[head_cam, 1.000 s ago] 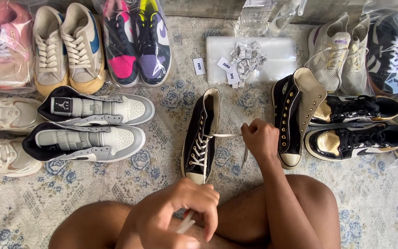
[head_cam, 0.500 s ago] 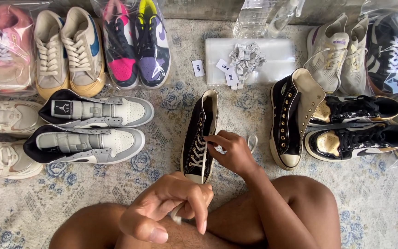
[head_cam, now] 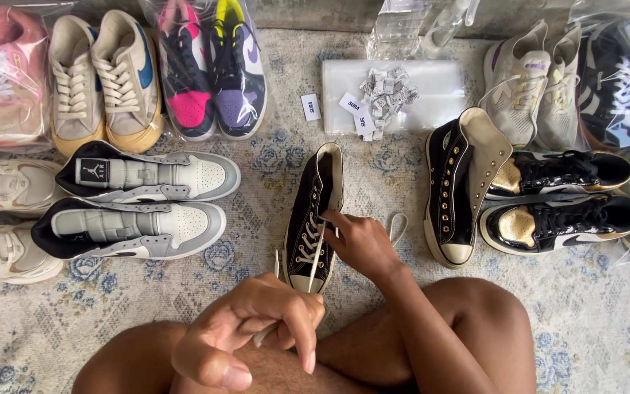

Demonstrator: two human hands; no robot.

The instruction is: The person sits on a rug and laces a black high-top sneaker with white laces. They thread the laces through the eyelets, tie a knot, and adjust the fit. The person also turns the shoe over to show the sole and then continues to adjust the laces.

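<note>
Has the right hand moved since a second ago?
Yes. The right hand has come leftward and down, from the gap beside the unlaced black high-top onto the laces of the black sneaker.

Under my right hand (head_cam: 362, 244) I see a black high-top sneaker (head_cam: 313, 219) of matt canvas with a flat white cotton lace (head_cam: 315, 255); right of the hand, glossy black-and-gold patent shoes (head_cam: 563, 197); beyond it, clear shiny plastic sleeves (head_cam: 395, 95); below, a woven, rough-looking rug (head_cam: 257, 241).

A pale rug (head_cam: 592, 321) with faded blue flowers is being shown across the whole frame (evenly lit, soft daylight), while a grey wall base (head_cam: 315, 13) is being glimpsed along the top edge.
</note>
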